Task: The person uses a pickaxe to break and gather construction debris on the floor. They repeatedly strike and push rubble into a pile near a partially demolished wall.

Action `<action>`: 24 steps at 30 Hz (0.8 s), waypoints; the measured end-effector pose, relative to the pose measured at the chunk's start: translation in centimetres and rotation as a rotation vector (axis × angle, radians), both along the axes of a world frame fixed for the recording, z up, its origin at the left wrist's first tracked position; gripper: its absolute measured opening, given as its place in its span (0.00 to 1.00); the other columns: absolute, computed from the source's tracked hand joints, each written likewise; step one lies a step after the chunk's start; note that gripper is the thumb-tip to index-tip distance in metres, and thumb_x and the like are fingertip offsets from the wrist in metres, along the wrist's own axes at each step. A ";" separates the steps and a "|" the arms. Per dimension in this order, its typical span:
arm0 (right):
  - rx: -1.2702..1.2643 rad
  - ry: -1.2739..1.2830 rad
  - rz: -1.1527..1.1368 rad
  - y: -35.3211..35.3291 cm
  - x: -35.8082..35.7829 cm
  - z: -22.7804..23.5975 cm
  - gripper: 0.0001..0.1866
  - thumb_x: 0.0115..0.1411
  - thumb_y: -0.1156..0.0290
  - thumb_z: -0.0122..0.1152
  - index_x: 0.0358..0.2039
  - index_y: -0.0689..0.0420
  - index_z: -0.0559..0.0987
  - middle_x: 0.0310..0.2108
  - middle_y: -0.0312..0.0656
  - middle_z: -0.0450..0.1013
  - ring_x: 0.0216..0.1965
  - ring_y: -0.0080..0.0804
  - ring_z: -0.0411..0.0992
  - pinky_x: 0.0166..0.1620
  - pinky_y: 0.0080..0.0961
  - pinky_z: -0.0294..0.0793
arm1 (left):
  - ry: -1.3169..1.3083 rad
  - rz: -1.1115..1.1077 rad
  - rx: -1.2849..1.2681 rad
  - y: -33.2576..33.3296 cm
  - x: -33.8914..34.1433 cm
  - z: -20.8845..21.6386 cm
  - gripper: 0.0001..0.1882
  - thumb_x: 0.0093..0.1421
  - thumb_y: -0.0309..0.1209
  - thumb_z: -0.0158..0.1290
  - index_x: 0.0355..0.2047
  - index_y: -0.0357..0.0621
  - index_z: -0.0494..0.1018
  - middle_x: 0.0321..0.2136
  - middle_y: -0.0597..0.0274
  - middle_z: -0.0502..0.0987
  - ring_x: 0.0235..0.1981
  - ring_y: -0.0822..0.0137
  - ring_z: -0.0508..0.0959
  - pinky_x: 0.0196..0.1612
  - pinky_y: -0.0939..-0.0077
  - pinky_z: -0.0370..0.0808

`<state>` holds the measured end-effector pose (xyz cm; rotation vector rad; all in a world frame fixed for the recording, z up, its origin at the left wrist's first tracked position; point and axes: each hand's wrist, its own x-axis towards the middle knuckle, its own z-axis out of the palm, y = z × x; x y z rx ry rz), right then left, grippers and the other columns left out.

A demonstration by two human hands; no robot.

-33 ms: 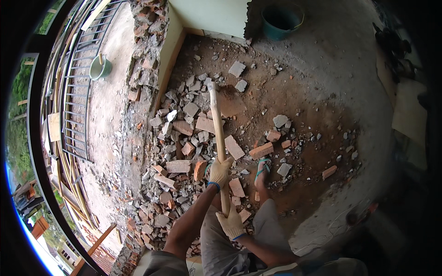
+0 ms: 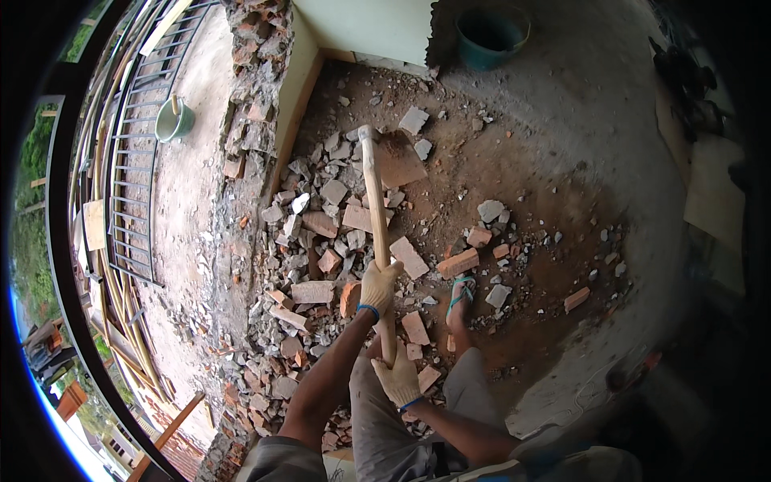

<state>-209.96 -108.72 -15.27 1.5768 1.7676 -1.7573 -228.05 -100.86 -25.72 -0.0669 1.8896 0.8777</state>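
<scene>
A hoe (image 2: 374, 193) with a pale wooden handle stretches away from me, its broad rusty blade (image 2: 404, 165) down at the dirt beside broken masonry. Around the middle of the handle my gloved left hand (image 2: 381, 287) is closed. My right hand (image 2: 397, 379), also in a cream knit glove, grips the handle's near end. Grey chunks and broken bricks (image 2: 312, 292) are heaped left of the handle. More brick pieces (image 2: 457, 263) lie to its right, close to my sandalled foot (image 2: 460, 299).
A broken brick wall edge (image 2: 249, 104) runs along the left of the rubble. Beyond it are a light green bucket (image 2: 174, 122) and a metal grille (image 2: 132, 201). A dark green bucket (image 2: 487, 42) stands at the far right of a pale wall (image 2: 369, 32).
Both hands and the hoe have shifted slightly away from me. The blade has moved a little farther up the dirt, near the grey chunks.
</scene>
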 end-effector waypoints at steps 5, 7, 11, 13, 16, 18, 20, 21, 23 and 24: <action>-0.021 0.208 -0.189 3.7 -18.5 -11.8 0.33 0.64 0.60 0.66 0.64 0.62 0.67 0.40 0.63 0.80 0.43 0.63 0.81 0.41 0.50 0.81 | 0.317 -0.171 0.037 6.9 -17.6 -4.3 0.24 0.62 0.44 0.62 0.47 0.36 0.72 0.33 0.50 0.82 0.31 0.59 0.84 0.37 0.63 0.81; 0.062 0.340 -0.235 4.8 -25.8 -15.5 0.31 0.64 0.60 0.67 0.61 0.63 0.68 0.37 0.60 0.80 0.38 0.61 0.82 0.40 0.49 0.81 | 0.460 -0.338 -0.170 8.3 -23.6 -6.0 0.28 0.63 0.50 0.61 0.50 0.37 0.72 0.41 0.38 0.84 0.44 0.40 0.85 0.49 0.49 0.79; -0.282 0.571 -0.424 4.5 -33.8 -19.3 0.19 0.72 0.60 0.59 0.52 0.63 0.73 0.32 0.45 0.78 0.33 0.38 0.80 0.37 0.38 0.78 | 0.670 -0.549 -0.487 6.8 -28.6 -8.8 0.30 0.65 0.51 0.59 0.54 0.38 0.71 0.48 0.36 0.83 0.51 0.41 0.84 0.55 0.49 0.80; -0.361 0.583 -0.447 3.5 -34.3 -19.0 0.20 0.74 0.56 0.57 0.48 0.63 0.75 0.33 0.42 0.78 0.34 0.35 0.78 0.37 0.35 0.77 | 0.694 -0.600 -0.529 5.6 -28.6 -9.7 0.32 0.65 0.53 0.59 0.55 0.37 0.71 0.49 0.37 0.83 0.52 0.42 0.84 0.56 0.50 0.80; -0.639 0.493 -0.577 3.1 -30.1 -17.0 0.15 0.72 0.56 0.60 0.43 0.57 0.76 0.22 0.30 0.70 0.14 0.21 0.67 0.16 0.23 0.65 | 0.601 -0.588 -0.577 4.6 -27.2 -10.6 0.35 0.63 0.55 0.60 0.57 0.37 0.71 0.50 0.38 0.83 0.53 0.43 0.84 0.57 0.51 0.79; -0.689 0.451 -0.557 4.1 -27.2 -15.1 0.16 0.71 0.55 0.61 0.43 0.57 0.75 0.21 0.30 0.69 0.14 0.19 0.66 0.15 0.22 0.64 | 0.564 -0.567 -0.597 5.2 -26.0 -11.2 0.36 0.63 0.55 0.60 0.58 0.36 0.71 0.50 0.38 0.83 0.53 0.43 0.84 0.57 0.52 0.79; -0.701 0.342 -0.439 5.5 -23.8 -13.6 0.21 0.71 0.52 0.63 0.47 0.57 0.74 0.22 0.30 0.68 0.16 0.18 0.66 0.16 0.20 0.67 | 0.560 -0.507 -0.617 5.4 -24.3 -11.9 0.37 0.62 0.56 0.60 0.57 0.35 0.73 0.49 0.39 0.83 0.52 0.44 0.84 0.56 0.54 0.80; -0.712 0.334 -0.415 6.3 -22.2 -13.1 0.21 0.70 0.52 0.64 0.46 0.57 0.74 0.22 0.29 0.68 0.16 0.17 0.66 0.16 0.20 0.67 | 0.556 -0.482 -0.607 5.7 -23.4 -12.3 0.37 0.61 0.56 0.60 0.56 0.35 0.73 0.49 0.39 0.83 0.51 0.44 0.85 0.56 0.54 0.81; -0.710 0.282 -0.408 7.4 -19.2 -12.2 0.21 0.68 0.53 0.67 0.45 0.58 0.74 0.21 0.28 0.68 0.15 0.17 0.65 0.15 0.20 0.67 | 0.552 -0.483 -0.629 6.0 -21.5 -12.8 0.35 0.61 0.57 0.60 0.53 0.35 0.77 0.47 0.39 0.84 0.49 0.46 0.86 0.53 0.54 0.82; -0.715 0.247 -0.410 7.7 -17.8 -11.8 0.20 0.67 0.53 0.67 0.44 0.57 0.75 0.21 0.28 0.67 0.15 0.16 0.65 0.15 0.19 0.66 | 0.543 -0.422 -0.619 5.9 -20.1 -13.0 0.34 0.61 0.56 0.60 0.51 0.35 0.78 0.47 0.38 0.84 0.49 0.45 0.86 0.52 0.54 0.82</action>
